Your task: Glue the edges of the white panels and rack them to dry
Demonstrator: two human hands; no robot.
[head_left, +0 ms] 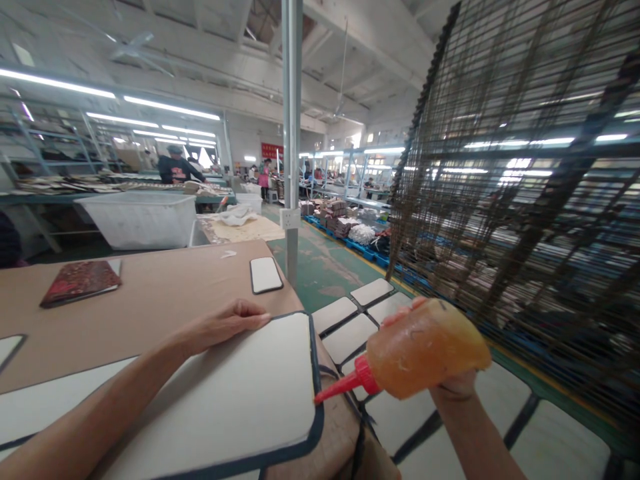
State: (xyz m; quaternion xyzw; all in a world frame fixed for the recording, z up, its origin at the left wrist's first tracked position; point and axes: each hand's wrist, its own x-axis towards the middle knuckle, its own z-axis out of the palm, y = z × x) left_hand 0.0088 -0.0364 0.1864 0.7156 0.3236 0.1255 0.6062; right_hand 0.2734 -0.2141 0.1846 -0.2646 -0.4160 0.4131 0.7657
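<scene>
My right hand [457, 387] is wrapped round a squeeze bottle [425, 347] of amber liquid, tipped on its side. Its red nozzle [343, 387] points left and its tip meets the edge of a white panel [250, 387] with rounded corners and a dark border. A thin yellowish line runs along that edge above the tip. At the panel's far edge, my left hand [240, 317] has its fingers closed together on the rim, pinching or pressing it. The panel lies on a brown-covered table [165, 287], its right side by the table's edge.
Several similar panels [410, 420] lie low on the right, beside a tall wire mesh rack [515, 200]. A small bordered panel [266, 275] and a dark red patterned booklet [83, 281] rest on the table. Behind stand a white tub [140, 220], a post [291, 133] and a person [176, 165].
</scene>
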